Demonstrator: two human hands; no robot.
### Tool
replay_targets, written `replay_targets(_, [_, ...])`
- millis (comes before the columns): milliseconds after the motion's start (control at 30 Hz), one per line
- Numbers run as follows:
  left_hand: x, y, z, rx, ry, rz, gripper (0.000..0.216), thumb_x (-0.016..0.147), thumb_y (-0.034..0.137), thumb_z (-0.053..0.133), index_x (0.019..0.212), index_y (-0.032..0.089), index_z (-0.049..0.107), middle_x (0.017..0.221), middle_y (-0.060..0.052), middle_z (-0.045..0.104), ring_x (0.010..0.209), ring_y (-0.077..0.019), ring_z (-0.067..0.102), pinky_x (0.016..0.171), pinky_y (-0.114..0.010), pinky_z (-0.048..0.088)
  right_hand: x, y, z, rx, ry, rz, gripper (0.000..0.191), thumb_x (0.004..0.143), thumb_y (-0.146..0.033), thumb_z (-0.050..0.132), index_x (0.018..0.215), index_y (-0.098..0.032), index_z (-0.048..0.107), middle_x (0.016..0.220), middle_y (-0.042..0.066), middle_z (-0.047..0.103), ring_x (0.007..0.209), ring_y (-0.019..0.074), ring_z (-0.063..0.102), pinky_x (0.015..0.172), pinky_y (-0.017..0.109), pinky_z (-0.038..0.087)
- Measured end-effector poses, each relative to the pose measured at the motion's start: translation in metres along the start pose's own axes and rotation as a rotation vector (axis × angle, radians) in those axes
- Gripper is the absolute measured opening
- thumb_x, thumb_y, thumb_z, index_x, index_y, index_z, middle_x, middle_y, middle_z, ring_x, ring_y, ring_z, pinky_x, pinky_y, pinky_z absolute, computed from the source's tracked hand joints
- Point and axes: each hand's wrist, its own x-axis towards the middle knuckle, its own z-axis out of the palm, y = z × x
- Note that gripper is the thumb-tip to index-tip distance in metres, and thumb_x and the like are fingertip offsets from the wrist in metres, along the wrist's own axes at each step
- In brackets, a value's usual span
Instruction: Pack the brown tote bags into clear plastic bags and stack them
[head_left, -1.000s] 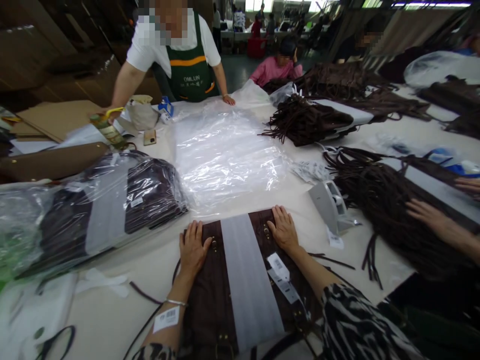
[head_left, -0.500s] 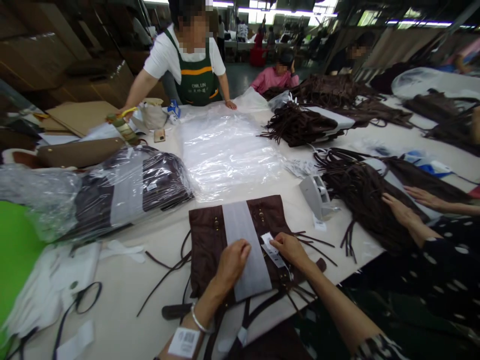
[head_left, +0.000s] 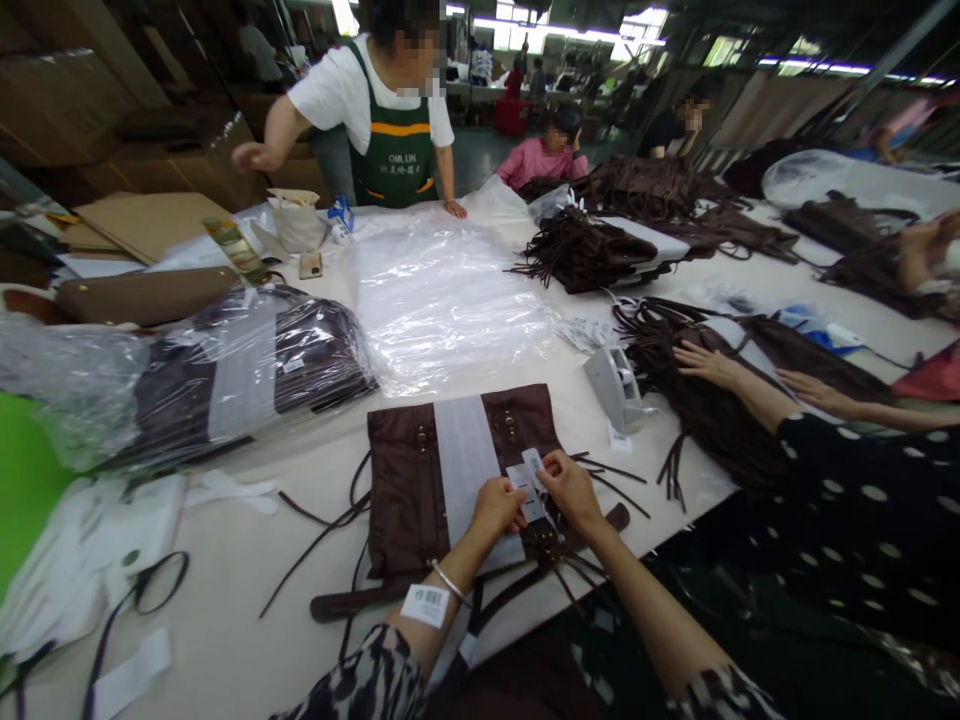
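A dark brown leather bag [head_left: 401, 490] lies flat in front of me, with a pale paper band [head_left: 463, 440] wrapped around its middle. Above its right half, my left hand [head_left: 496, 508] pinches a white paper tag [head_left: 527, 492]. My right hand [head_left: 571, 487] is closed on a smaller white tag [head_left: 533, 462] just beside it; a thin string trails below. On my left forearm sticks a white barcode label [head_left: 425, 605], near a bracelet [head_left: 450, 582]. Dark straps and cords spread out from the bag's sides and lower edge.
Plastic-wrapped bags [head_left: 247, 370] lie at left, clear plastic sheets [head_left: 450, 300] ahead. A grey tape dispenser [head_left: 613, 385] stands right of the bag. A co-worker's hands [head_left: 712, 365] rest on fringed brown bags [head_left: 675, 420]. Across the table stands a person in a green apron [head_left: 394, 150].
My left hand has moved right and taken hold of the white tag. My right hand now grips the smaller tag. The person across has let go of the yellow-green item and raised that arm.
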Motion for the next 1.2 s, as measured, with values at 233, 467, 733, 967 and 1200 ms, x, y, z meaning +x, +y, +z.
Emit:
replay_targets(233, [0.01, 0.0, 0.008, -0.235, 0.079, 0.08, 0.015, 0.085, 0.032, 0.057, 0.08, 0.017, 0.055, 0.072, -0.001, 0.066, 0.064, -0.0139, 0.065, 0.058, -0.023, 0.055, -0.021, -0.001, 0.011, -0.163, 0.021, -0.241, 0.015, 0.085, -0.024, 0.053, 0.096, -0.022, 0.063, 0.089, 0.005, 0.067, 0.079, 0.0188, 0.063, 0.072, 0.028, 0.046])
replay_targets(467, [0.012, -0.006, 0.012, -0.353, 0.06, 0.107, 0.021, 0.084, 0.035, 0.058, 0.089, 0.015, 0.058, 0.081, -0.004, 0.067, 0.073, -0.0161, 0.066, 0.061, -0.027, 0.057, -0.017, 0.006, 0.019, 0.023, -0.173, -0.295, 0.029, 0.088, -0.024, 0.045, 0.1, -0.021, 0.071, 0.096, 0.007, 0.069, 0.094, 0.0193, 0.064, 0.088, 0.033, 0.049])
replay_targets(733, [0.013, -0.002, 0.012, -0.433, 0.056, 0.145, 0.028, 0.076, 0.025, 0.061, 0.101, 0.013, 0.064, 0.082, -0.005, 0.072, 0.075, -0.0184, 0.068, 0.064, -0.027, 0.055, -0.004, 0.011, 0.001, 0.566, -0.284, 0.204, 0.018, 0.074, -0.027, 0.064, 0.089, -0.018, 0.068, 0.072, -0.001, 0.068, 0.063, 0.0135, 0.063, 0.052, 0.022, 0.048])
replay_targets(967, [0.001, 0.011, 0.0, -0.419, -0.055, 0.22, 0.033, 0.077, 0.031, 0.058, 0.105, 0.014, 0.063, 0.086, -0.005, 0.072, 0.068, -0.0163, 0.066, 0.062, -0.028, 0.055, 0.005, -0.001, -0.001, 0.623, -0.363, 0.256, 0.021, 0.075, -0.036, 0.07, 0.083, -0.017, 0.066, 0.057, -0.004, 0.061, 0.045, 0.0083, 0.052, 0.041, 0.018, 0.04])
replay_targets(1200, [-0.012, 0.016, -0.023, -0.238, -0.024, 0.256, 0.021, 0.078, 0.031, 0.061, 0.095, 0.018, 0.063, 0.082, -0.002, 0.068, 0.071, -0.0157, 0.062, 0.064, -0.025, 0.051, 0.012, -0.006, 0.012, 0.563, -0.351, 0.273, 0.027, 0.078, -0.043, 0.066, 0.07, -0.018, 0.058, 0.042, -0.006, 0.054, 0.032, 0.0064, 0.04, 0.033, 0.017, 0.027])
